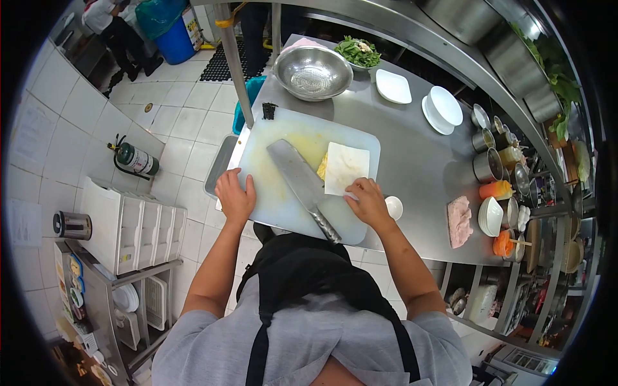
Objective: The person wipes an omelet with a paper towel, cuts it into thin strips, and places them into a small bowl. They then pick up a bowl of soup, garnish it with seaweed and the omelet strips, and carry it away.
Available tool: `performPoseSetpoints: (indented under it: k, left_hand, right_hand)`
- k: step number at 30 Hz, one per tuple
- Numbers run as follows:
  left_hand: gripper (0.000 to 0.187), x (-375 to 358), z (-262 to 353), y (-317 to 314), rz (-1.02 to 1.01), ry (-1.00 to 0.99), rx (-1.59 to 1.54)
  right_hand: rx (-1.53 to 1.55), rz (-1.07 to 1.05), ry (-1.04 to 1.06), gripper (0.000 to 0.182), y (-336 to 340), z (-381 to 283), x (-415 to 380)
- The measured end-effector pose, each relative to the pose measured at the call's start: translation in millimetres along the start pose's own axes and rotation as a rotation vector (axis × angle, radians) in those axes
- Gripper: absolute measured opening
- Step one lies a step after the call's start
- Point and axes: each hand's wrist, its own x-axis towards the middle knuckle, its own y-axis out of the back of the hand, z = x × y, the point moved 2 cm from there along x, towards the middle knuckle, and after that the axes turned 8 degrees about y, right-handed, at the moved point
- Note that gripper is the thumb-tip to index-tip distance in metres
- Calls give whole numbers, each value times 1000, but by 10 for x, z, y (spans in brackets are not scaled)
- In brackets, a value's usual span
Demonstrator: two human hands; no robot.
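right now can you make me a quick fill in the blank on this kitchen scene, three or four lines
1. The cleaver lies on the white ____ board.
2. The right hand touches the edge of a flat ____ sheet on that board.
3. The left hand rests flat on the board's ____ edge.
4. Beyond the board stands a large metal ____.

Missing words: cutting; white; left; bowl

No lettering is legible; the white papers on the tiled wall [26, 222] are too blurred to read.
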Motion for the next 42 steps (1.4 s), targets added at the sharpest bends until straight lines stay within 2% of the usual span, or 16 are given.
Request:
performPoseSetpoints:
  k: [5,11,13,16,20,22,23,25,29,32,34,35,37,38,40,42]
  left_hand:
    - [38,-14,1,2,5,-4,3]
    - [38,-24,-5,29,19,-9,-7]
    - [38,-22,-10,21,25,-13,-11]
    - [38,-27,-20,30,28,-12,-15]
    - [37,-36,-27,39,21,1,-34]
    - [37,-33,-32,36,21,6,-37]
    - [37,-35,-34,36,17,10,-42]
    - [37,-32,-35,44,16,15,-47]
    - [38,-37,-27,46,16,-4,-38]
    - [37,-26,-28,42,12,-2,-45]
    - [36,-27,-30,38,15,-2,-49]
    - [36,-28,-32,42,17,-4,-56]
    - [36,-22,-32,39,19,-4,-63]
    - [37,-22,-34,35,8,0,-59]
    - [37,-16,-40,29,-4,8,-51]
    - [36,-21,-43,22,0,-8,-53]
  right_hand:
    - [-69,95,79,17,-102,161,123]
    - [437,260,-145,12,541,323,576]
    - [674,30,-268,10,712,386,724]
    - [863,-17,-256,9,983,184,906]
    - [845,-93,-350,14,809,490,991]
    - [561,-20,-338,15,439,868,989]
    - [558,-20,-333,15,315,925,972]
    - [161,143,-262,13,187,918,895]
    - [56,256,-305,10,107,630,874]
    - [21,405,-132,11,46,387,812]
    - [-55,373,243,14,22,129,711]
    - [-53,372,242,14,-17,52,614]
    - [127,19,127,40,-157,-43,430]
    - [129,17,126,40,-172,-70,374]
    - [-10,-184,62,62,-234,-79,313]
    - [4,-190,96,66,-302,-35,286]
